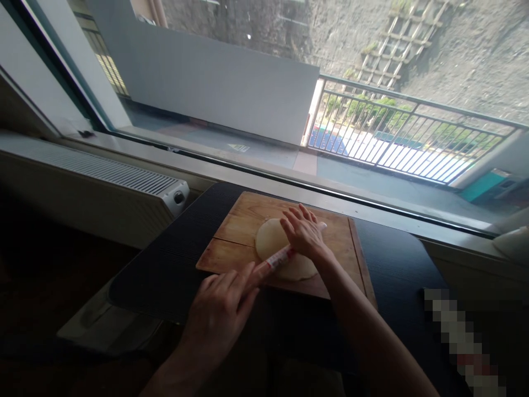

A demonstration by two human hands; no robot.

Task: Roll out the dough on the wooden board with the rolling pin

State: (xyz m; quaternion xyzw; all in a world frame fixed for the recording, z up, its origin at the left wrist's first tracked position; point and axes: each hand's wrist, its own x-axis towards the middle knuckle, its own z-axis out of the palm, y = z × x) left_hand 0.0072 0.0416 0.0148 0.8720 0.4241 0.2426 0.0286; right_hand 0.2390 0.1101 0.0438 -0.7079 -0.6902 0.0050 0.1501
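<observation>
A round, flattened sheet of pale dough [268,234] lies on a wooden cutting board [233,220]. Across the dough runs a slim rolling pin [278,259] with a red and white printed band, slanting from near left to far right. My left hand [221,300] is closed over its near end, just off the board's front edge. On the far part, the palm of my right hand [305,231] rests over the pin, fingers stretched out and spread. The pale far tip shows just beyond that hand. Part of the dough is hidden beneath the right hand and forearm.
The board sits on a dark table [165,270] pushed against a window sill [264,190]. A white radiator [136,187] stands left of the table. At the lower right is a pixelated pale object [458,336]. Beyond the glass is a balcony railing [413,132].
</observation>
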